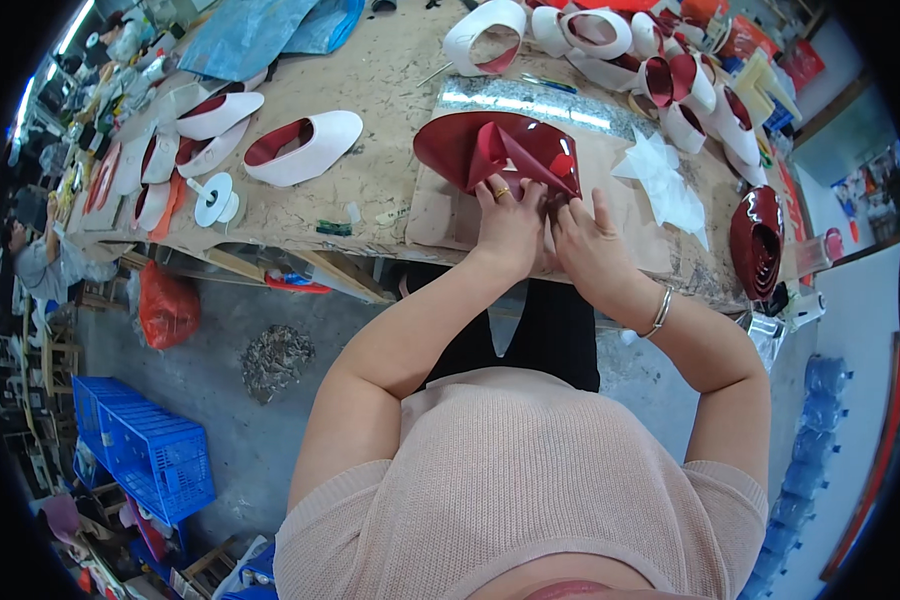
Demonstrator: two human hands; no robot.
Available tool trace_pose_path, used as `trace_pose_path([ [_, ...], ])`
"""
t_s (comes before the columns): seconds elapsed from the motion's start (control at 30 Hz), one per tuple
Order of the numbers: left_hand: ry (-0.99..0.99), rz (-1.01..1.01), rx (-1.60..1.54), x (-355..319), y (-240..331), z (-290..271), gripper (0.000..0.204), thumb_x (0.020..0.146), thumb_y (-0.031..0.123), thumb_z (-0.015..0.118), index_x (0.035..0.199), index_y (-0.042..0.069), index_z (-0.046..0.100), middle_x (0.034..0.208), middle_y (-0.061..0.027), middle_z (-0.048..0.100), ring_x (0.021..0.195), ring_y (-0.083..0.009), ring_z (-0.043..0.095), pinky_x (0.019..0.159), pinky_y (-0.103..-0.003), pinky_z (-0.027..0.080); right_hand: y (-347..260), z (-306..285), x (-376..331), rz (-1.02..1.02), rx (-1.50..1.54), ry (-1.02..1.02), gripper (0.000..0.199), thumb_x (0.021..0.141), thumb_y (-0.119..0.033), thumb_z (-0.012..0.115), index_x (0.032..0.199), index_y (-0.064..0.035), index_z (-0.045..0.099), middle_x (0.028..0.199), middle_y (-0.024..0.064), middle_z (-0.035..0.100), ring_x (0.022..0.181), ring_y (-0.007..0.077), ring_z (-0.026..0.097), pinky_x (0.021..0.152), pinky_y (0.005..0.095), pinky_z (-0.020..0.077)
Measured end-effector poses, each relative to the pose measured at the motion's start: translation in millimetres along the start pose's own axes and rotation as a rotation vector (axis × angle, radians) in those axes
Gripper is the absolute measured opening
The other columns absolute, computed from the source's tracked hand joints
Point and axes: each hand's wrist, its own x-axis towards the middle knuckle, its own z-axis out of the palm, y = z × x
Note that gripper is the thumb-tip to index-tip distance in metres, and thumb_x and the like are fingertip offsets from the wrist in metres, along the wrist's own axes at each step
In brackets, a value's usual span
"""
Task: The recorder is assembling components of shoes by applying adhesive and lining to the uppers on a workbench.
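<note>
A glossy dark red shoe upper piece (pixel 500 150) lies on a brown cardboard pad (pixel 440 215) at the workbench's near edge, with part of it folded up into a peak. My left hand (pixel 510 215) presses on the near edge of the red piece, fingers spread flat, a ring on one finger. My right hand (pixel 585 240) rests beside it, fingertips pinching the red piece's lower right edge. A bracelet sits on my right wrist.
White shoe uppers with red lining (pixel 300 145) lie at the left of the bench (pixel 370 80) and several more are piled at the back right. White paper (pixel 665 175), a stack of red pieces (pixel 755 240), a blue crate (pixel 150 450) and a red bag (pixel 167 308) are on the floor.
</note>
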Motion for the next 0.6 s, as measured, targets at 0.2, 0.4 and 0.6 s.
trace_pose_path([
  [0.2, 0.278, 0.114, -0.259, -7, -9, 18, 0.091, 0.062, 0.061, 0.071, 0.129, 0.004, 0.048, 0.12, -0.0163, 0.046, 0.123, -0.0324, 0.038, 0.105, -0.048, 0.025, 6, 2, -2, 0.021, 0.123, 0.107, 0.039, 0.075, -0.02, 0.063, 0.11, -0.0034, 0.06, 0.102, 0.0064, 0.056, 0.099, 0.0195, 0.05, 0.111, 0.0526, 0.0136],
  [0.4, 0.269, 0.134, -0.27, -6, -11, 9, 0.089, 0.058, 0.062, 0.073, 0.124, 0.005, 0.055, 0.124, -0.0108, 0.048, 0.123, -0.0339, 0.039, 0.105, -0.049, 0.026, 9, 1, -1, 0.005, 0.156, 0.084, 0.039, 0.073, -0.021, 0.065, 0.108, -0.0037, 0.061, 0.098, 0.0052, 0.055, 0.096, 0.019, 0.051, 0.111, 0.0531, 0.0136],
  [0.6, 0.291, 0.199, -0.258, -10, -15, 15, 0.077, 0.061, 0.063, 0.071, 0.117, 0.01, 0.061, 0.124, -0.0066, 0.047, 0.123, -0.0342, 0.037, 0.104, -0.054, 0.025, 7, -3, -6, 0.02, 0.227, -0.001, 0.047, 0.072, -0.021, 0.068, 0.115, -0.004, 0.057, 0.102, 0.0034, 0.055, 0.103, 0.0154, 0.051, 0.11, 0.0494, 0.0126],
])
